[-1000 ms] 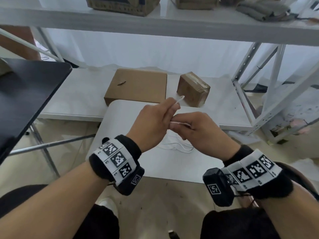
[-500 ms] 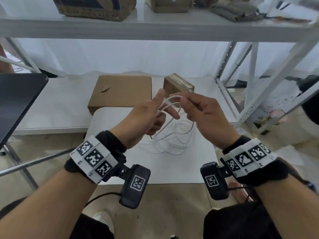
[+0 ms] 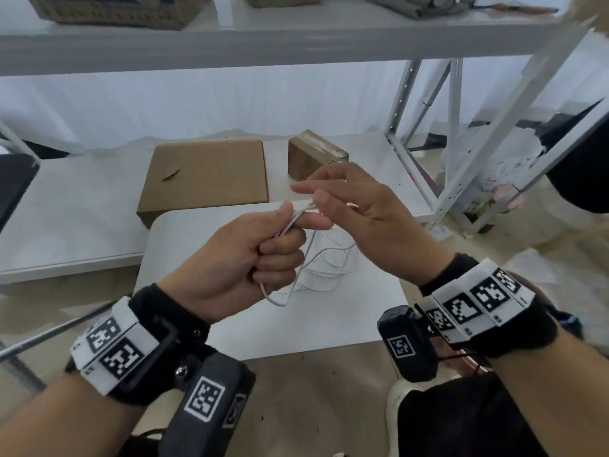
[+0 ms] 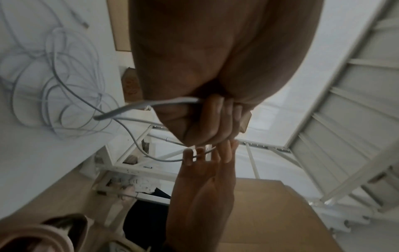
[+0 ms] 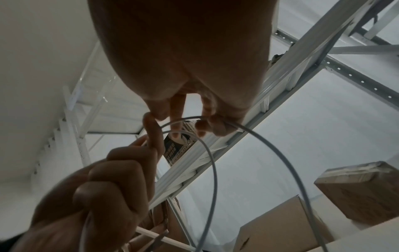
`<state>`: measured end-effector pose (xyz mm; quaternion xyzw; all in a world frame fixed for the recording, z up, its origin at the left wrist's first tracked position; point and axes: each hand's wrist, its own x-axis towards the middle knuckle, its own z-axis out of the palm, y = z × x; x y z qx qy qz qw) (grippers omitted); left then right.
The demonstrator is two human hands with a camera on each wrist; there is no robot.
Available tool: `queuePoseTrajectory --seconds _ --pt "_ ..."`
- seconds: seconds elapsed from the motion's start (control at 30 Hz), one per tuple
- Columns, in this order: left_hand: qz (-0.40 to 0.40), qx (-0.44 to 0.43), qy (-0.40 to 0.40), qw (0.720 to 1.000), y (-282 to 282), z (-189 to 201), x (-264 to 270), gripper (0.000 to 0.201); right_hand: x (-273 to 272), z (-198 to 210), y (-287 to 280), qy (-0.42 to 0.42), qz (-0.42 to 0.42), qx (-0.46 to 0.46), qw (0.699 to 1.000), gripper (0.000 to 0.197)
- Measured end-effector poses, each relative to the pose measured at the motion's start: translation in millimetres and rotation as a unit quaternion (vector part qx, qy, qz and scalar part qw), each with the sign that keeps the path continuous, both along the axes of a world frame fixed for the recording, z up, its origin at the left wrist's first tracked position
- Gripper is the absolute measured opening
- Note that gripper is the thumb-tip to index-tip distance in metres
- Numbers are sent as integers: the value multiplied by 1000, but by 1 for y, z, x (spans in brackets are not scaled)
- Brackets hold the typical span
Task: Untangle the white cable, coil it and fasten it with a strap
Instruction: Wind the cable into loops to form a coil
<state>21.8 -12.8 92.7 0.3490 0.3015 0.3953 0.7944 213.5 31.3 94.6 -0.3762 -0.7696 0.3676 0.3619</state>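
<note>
Table (image 3: pixel 184 245): white top, centre of the head view, running down to mid-frame. The cable's (image 3: pixel 324 258) loose tangle lies on it, just below and behind the hands, right of centre.

Left hand (image 3: pixel 244 258): centre frame, fist curled round the cable. One strand exits the top of the fist toward upper right; a short loop hangs out the bottom of the fist.

Right hand (image 3: pixel 359 212): just right of and slightly above the left, fingers spread and mostly straight. Wrist view shows a strand arcing across its fingertips (image 5: pixel 202 129); whether they pinch it or it only rests there, can't tell.

Key relation: the held run lies lower left to upper right, from the left fist up to the right fingertips, hands nearly touching. The slack drops from there to the table pile below. Left is the anchor and has the firmer hold; right is the free one nearest the next length to draw up.

Judgement: still early coiling. No strap visible.
</note>
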Motion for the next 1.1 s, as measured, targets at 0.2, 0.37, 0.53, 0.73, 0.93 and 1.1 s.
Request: queuePoseTrajectory --seconds 0.2,0.37,0.53,0.73,0.93,1.1 --pt "36 3 62 997 -2 0 -7 36 -10 -8 1 41 -26 -56 997 23" --pt "105 87 302 944 -2 -9 -4 44 -19 -21 5 91 -44 -75 992 24" --pt "148 121 299 935 1 -13 5 33 -21 -25 13 76 -62 -83 992 32" --pt "170 110 256 945 9 -20 6 31 -24 -26 18 15 -90 -63 994 37" --pt "109 85 275 951 3 -18 14 46 -11 -26 10 46 -82 -35 995 32" --pt "47 -8 83 995 -1 -10 13 43 -7 -28 6 54 -64 -87 993 38"
